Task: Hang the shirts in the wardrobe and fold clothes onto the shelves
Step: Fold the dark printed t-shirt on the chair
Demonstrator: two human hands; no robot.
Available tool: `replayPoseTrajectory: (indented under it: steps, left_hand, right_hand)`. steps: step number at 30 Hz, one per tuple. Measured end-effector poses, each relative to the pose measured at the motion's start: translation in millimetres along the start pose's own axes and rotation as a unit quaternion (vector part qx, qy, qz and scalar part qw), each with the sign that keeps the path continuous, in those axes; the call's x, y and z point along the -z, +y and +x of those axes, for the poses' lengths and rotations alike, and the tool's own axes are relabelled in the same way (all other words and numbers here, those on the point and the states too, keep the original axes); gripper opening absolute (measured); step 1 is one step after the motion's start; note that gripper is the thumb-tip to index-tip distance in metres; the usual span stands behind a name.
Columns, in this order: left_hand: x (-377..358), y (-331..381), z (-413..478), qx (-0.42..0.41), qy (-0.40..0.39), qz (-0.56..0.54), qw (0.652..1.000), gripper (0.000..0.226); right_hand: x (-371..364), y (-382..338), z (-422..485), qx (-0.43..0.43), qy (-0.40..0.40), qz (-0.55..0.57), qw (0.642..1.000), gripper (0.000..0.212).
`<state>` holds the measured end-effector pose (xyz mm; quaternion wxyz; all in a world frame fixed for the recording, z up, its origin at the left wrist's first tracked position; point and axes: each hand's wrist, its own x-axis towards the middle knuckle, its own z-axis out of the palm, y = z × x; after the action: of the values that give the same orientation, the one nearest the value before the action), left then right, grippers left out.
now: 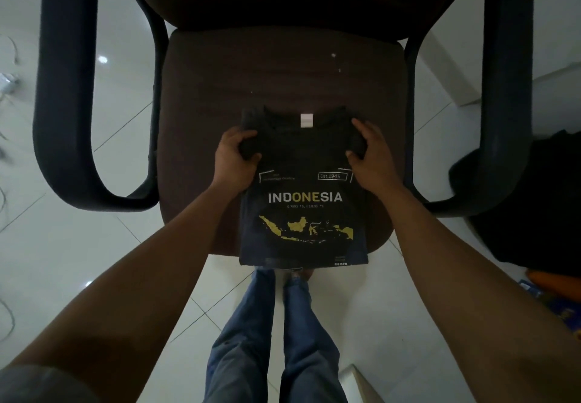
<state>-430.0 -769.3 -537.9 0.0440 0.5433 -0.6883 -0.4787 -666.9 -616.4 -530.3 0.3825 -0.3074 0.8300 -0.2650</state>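
A black shirt (pixel 301 210) lies print side up on the front half of a chair's brown seat (pixel 267 72). Its collar points toward the backrest, and its hem reaches just past the seat's front edge. The shirt is folded in at both sides into a narrow upright strip. A small white label (pixel 306 120) shows inside the collar. The print reads "Est.1945" and "INDONESIA" above a yellow map. The left grip (pixel 234 154), a bare hand, is closed round the shirt's left edge at shoulder level. Its fingers (pixel 245 134) curl over the bunched cloth from the far side and the thumb presses in from the near side. The right grip (pixel 371 154), also a bare hand, holds the opposite edge at the same height in the same way, with its fingers (pixel 361 124) over the fold and the thumb tucked against the cloth. Both forearms run in from the lower corners of the view, and the two grips sit well apart with the collar between them. Dark looped armrests stand on either side of the seat, the left armrest (pixel 67 88) and the right armrest (pixel 506 88). The chair stands on a white tiled floor (pixel 78 245). The person's legs (pixel 251 339) in blue jeans stand just in front of the seat, below the shirt's hem. A dark heap (pixel 534 198) lies on the floor beside the right armrest, but the dim light hides what it is. Something orange (pixel 559 276) shows just below that heap.
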Motion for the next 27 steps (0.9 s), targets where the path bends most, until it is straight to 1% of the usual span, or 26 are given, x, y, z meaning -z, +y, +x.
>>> replayPoseTrajectory:
  steps: [1,3,6,9,11,12,15,18,21,24,27]
  left_hand:
    - [0.9,0.0,-3.5,-0.001,0.016,-0.006,1.0,0.051]
    - [3.2,0.6,-16.6,0.002,0.023,-0.026,0.999,0.051]
    - [4.0,-11.5,-53.0,0.045,-0.02,-0.035,0.998,0.042]
    - [3.2,-33.2,-97.2,0.083,-0.069,-0.063,0.992,0.027]
    - [0.8,-46.9,-120.8,0.09,-0.087,-0.044,0.991,0.016]
    - [-0.6,-51.0,-130.7,0.095,-0.101,-0.036,0.99,0.014]
    - [-4.1,-55.7,-151.1,0.116,-0.131,-0.045,0.983,0.018]
    - [-3.9,-57.2,-159.1,0.144,-0.091,-0.075,0.983,0.016]
    - [-3.7,-62.3,-172.0,0.178,-0.063,-0.056,0.98,0.011]
    - [-9.0,-67.7,-184.1,0.2,-0.058,-0.044,0.977,0.006]
    - [-13.2,-68.5,-184.1,0.2,-0.051,-0.016,0.978,0.008]
  right_hand:
    - [-1.7,0.7,-2.7,-0.003,0.001,0.014,1.0,0.071]
    - [-6.3,6.4,-14.9,-0.014,0.031,0.055,0.998,0.077]
    - [-18.7,21.7,-58.0,-0.054,0.054,0.086,0.993,0.074]
    - [-33.8,37.6,-111.1,-0.126,0.039,0.128,0.983,0.067]
    - [-40.3,45.8,-139.3,-0.169,0.02,0.148,0.974,0.063]
    - [-43.3,51.1,-149.4,-0.181,0.016,0.153,0.971,0.059]
    - [-48.2,61.4,-164.3,-0.182,0.021,0.138,0.973,0.045]
    - [-45.2,62.0,-166.6,-0.167,0.024,0.095,0.981,0.032]
    - [-42.8,68.2,-178.6,-0.158,0.034,0.084,0.983,0.022]
    - [-46.8,82.2,-189.9,-0.147,0.01,0.052,0.988,0.02]
    - [-49.1,83.0,-189.3,-0.15,0.004,0.048,0.988,0.026]
